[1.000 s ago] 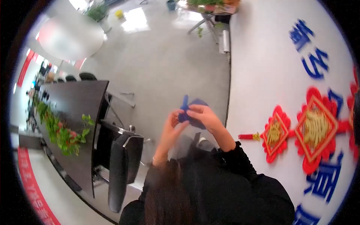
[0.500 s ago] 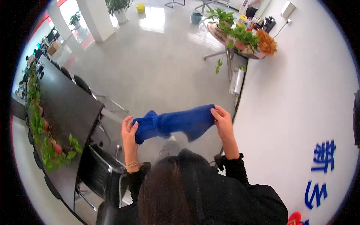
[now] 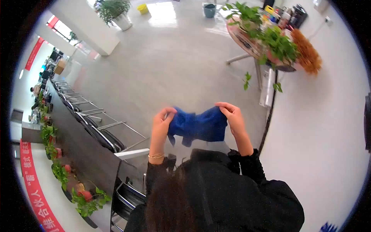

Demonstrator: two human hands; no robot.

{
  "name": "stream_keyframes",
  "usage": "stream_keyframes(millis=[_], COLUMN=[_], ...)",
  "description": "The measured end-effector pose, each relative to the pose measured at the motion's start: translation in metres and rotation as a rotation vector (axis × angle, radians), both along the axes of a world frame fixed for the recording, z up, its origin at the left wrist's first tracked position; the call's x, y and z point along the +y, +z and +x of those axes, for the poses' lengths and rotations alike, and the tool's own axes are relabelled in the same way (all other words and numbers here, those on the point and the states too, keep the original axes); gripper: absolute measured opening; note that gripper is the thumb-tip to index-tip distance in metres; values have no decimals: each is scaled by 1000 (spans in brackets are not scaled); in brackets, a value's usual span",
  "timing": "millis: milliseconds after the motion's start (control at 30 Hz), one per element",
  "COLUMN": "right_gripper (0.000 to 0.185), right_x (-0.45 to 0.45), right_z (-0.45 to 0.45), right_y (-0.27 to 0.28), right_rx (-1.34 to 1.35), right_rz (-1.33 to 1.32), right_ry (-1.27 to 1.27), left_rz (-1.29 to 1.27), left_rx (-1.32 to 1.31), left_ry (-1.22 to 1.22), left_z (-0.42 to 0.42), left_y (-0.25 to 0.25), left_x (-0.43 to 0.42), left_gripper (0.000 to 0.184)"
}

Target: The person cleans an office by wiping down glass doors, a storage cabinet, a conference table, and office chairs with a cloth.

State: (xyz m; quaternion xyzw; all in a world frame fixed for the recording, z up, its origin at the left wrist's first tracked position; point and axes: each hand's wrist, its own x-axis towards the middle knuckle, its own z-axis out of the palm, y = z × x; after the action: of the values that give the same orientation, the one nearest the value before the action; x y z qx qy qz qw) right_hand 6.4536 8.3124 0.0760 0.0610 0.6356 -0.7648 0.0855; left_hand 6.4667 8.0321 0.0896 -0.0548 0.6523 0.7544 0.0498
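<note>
A blue cloth [image 3: 199,125] hangs in the air between my two hands, in front of my chest. My left hand [image 3: 163,120] pinches its left upper corner between thumb and fingers. The right upper corner is pinched by my right hand [image 3: 232,116]. The cloth sags a little in the middle, and short pieces of it dangle at the lower left. Its exact shape cannot be made out.
A long dark table [image 3: 85,143] with potted plants and chairs runs along the left. At the upper right stands a round table [image 3: 241,41] with plants and bottles. A white wall [image 3: 309,135] is close on the right.
The cloth, bunched up one second ago, was stretched wide half a second ago. It now spans a shorter width, with my hands nearer each other. The view has shifted along the room.
</note>
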Motion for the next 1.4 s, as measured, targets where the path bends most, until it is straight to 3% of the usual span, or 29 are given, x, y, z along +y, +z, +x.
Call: stream_keyframes(millis=[100,167,200,300,333,467,600,667,800,900,1000,1067,1167,1267,1400], right_gripper=[21,20,19,20,19,20,23,25,27,26,30,31,36,41,41], right_x=[-11,-13,-20,-39,-47,-90,-123,-140,-165,-161,-158,-157,-153,-154,-170], right_z=[-86,-151,-180,-269,-294,-393,-495,-561,-693,-795,-878,-929,-986,-1054,-1172], right_y=[32,49,64,77,84,75,63,46,63,78,70,54,25,-4,-19], right_rx=[30,113,124,232,182,173,90,108,101,152,182,169,166,-3,242], right_rz=[-47,-38,-64,-25,-30,-112,-41,-45,20,109,105,82,102,397,459], right_ry=[35,225,270,428,476,540,633,616,533,399,287,252,215,321,274], left_rz=[6,-230,-101,-17,-53,-130,-25,-178,-1,-56,-189,-185,-204,-186,-186], left_rx=[-100,-23,-272,-186,-213,-345,-409,-374,-289,-105,56,108,142,162,153], left_ry=[50,72,109,207,169,173,162,43,313,360,382,318,256,188,-13], left_z=[-70,-122,-142,-201,-223,-315,-413,-472,-610,-722,-816,-880,-958,-1047,-1165], left_y=[-10,-36,-25,-26,-35,-65,-114,-149,-88,-81,19,45,60,39,53], left_x=[-11,-23,-21,-7,-10,-14,-33,-57,-130,-194,-195,-194,-187,-186,-185], left_gripper=[10,16,25,32,43,46,43,36,25,25,22,21,17,17,9])
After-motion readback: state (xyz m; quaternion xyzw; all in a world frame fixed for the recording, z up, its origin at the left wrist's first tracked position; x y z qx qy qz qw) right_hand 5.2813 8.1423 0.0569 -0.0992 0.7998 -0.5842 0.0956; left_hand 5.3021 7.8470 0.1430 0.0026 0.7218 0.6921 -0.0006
